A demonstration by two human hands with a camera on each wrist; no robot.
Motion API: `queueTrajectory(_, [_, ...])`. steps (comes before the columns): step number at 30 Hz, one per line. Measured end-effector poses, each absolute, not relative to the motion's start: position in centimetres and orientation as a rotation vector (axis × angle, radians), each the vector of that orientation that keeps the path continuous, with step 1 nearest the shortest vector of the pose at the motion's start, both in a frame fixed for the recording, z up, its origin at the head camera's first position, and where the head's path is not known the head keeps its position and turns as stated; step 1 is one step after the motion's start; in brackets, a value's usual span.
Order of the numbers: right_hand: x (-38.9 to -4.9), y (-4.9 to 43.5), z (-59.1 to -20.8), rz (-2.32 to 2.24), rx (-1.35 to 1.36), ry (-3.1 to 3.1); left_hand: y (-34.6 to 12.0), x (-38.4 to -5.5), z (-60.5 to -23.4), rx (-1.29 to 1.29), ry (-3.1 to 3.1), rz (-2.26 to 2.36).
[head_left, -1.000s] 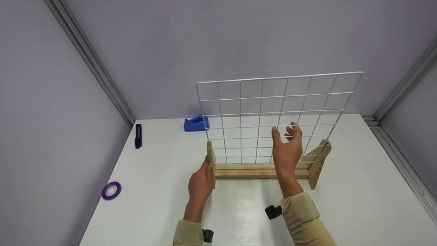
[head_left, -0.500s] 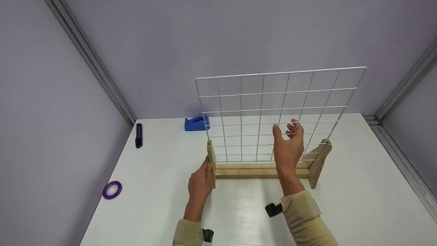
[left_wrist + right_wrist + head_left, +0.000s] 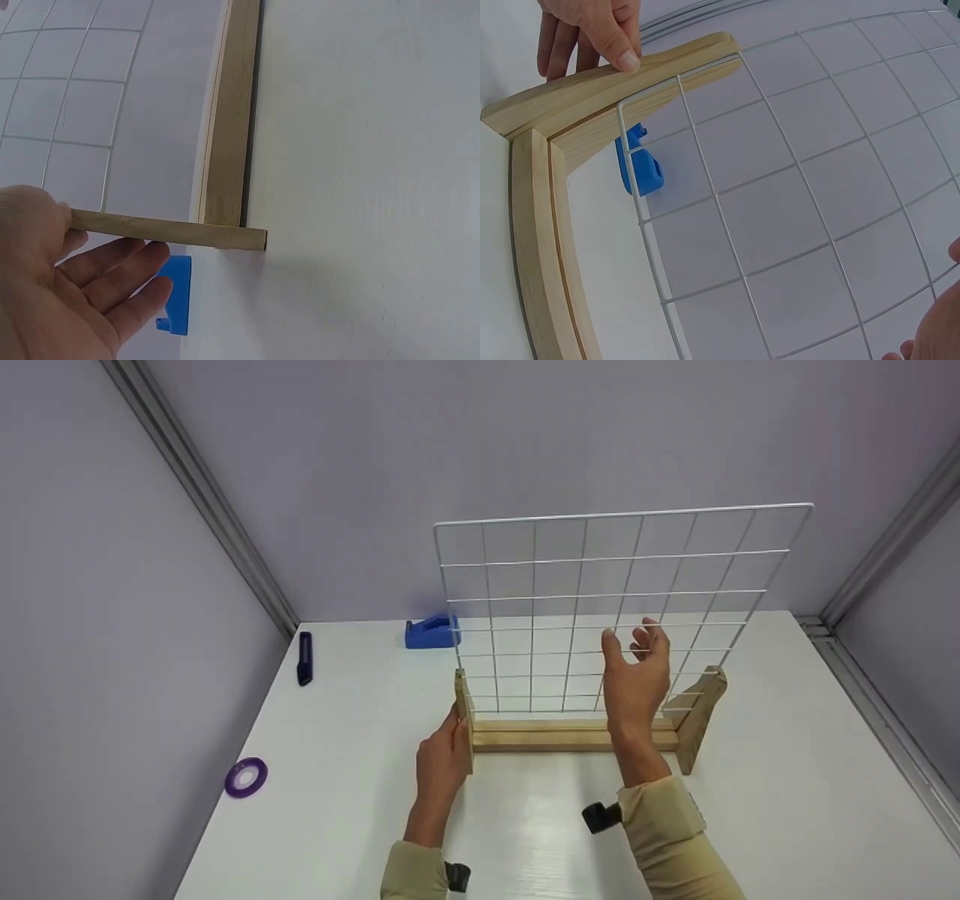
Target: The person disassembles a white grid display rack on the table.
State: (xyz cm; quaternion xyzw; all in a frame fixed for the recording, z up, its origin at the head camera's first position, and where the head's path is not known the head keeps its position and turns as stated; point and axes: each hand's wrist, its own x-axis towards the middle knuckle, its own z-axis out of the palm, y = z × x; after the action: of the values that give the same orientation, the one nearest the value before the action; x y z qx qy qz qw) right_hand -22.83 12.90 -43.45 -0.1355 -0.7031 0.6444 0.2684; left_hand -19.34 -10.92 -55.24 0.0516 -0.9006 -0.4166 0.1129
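Observation:
A wooden stand [image 3: 540, 741] with two upright side pieces and a grooved crossbar stands on the table. Pinched at its left side piece [image 3: 169, 229], the stand is steadied by my left hand [image 3: 441, 761], thumb on one face and fingers on the other. A white wire grid panel [image 3: 577, 560] leans back between the side pieces. My right hand [image 3: 637, 686] holds the panel low on its right half, fingers and thumb at the wires. In the right wrist view, the panel's lower edge wire [image 3: 651, 259] stands apart from the crossbar [image 3: 541, 247].
A blue tape dispenser [image 3: 431, 631] sits at the back of the white table [image 3: 360, 690], behind the panel's left edge. A dark blue box cutter [image 3: 304, 658] lies at the back left. A purple ring [image 3: 246, 777] lies near the left edge. Walls stand around.
The wire grid panel has risen a little and shifted slightly right, with my right hand moving along with it. My left hand and the wooden stand stay in place.

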Motion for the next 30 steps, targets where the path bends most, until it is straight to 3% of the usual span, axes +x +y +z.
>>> queueTrajectory(30, [-22.8,12.6,-41.3,1.747,-0.368,-1.886,-10.7,-19.3,-55.7,0.123,-2.590,-1.281])
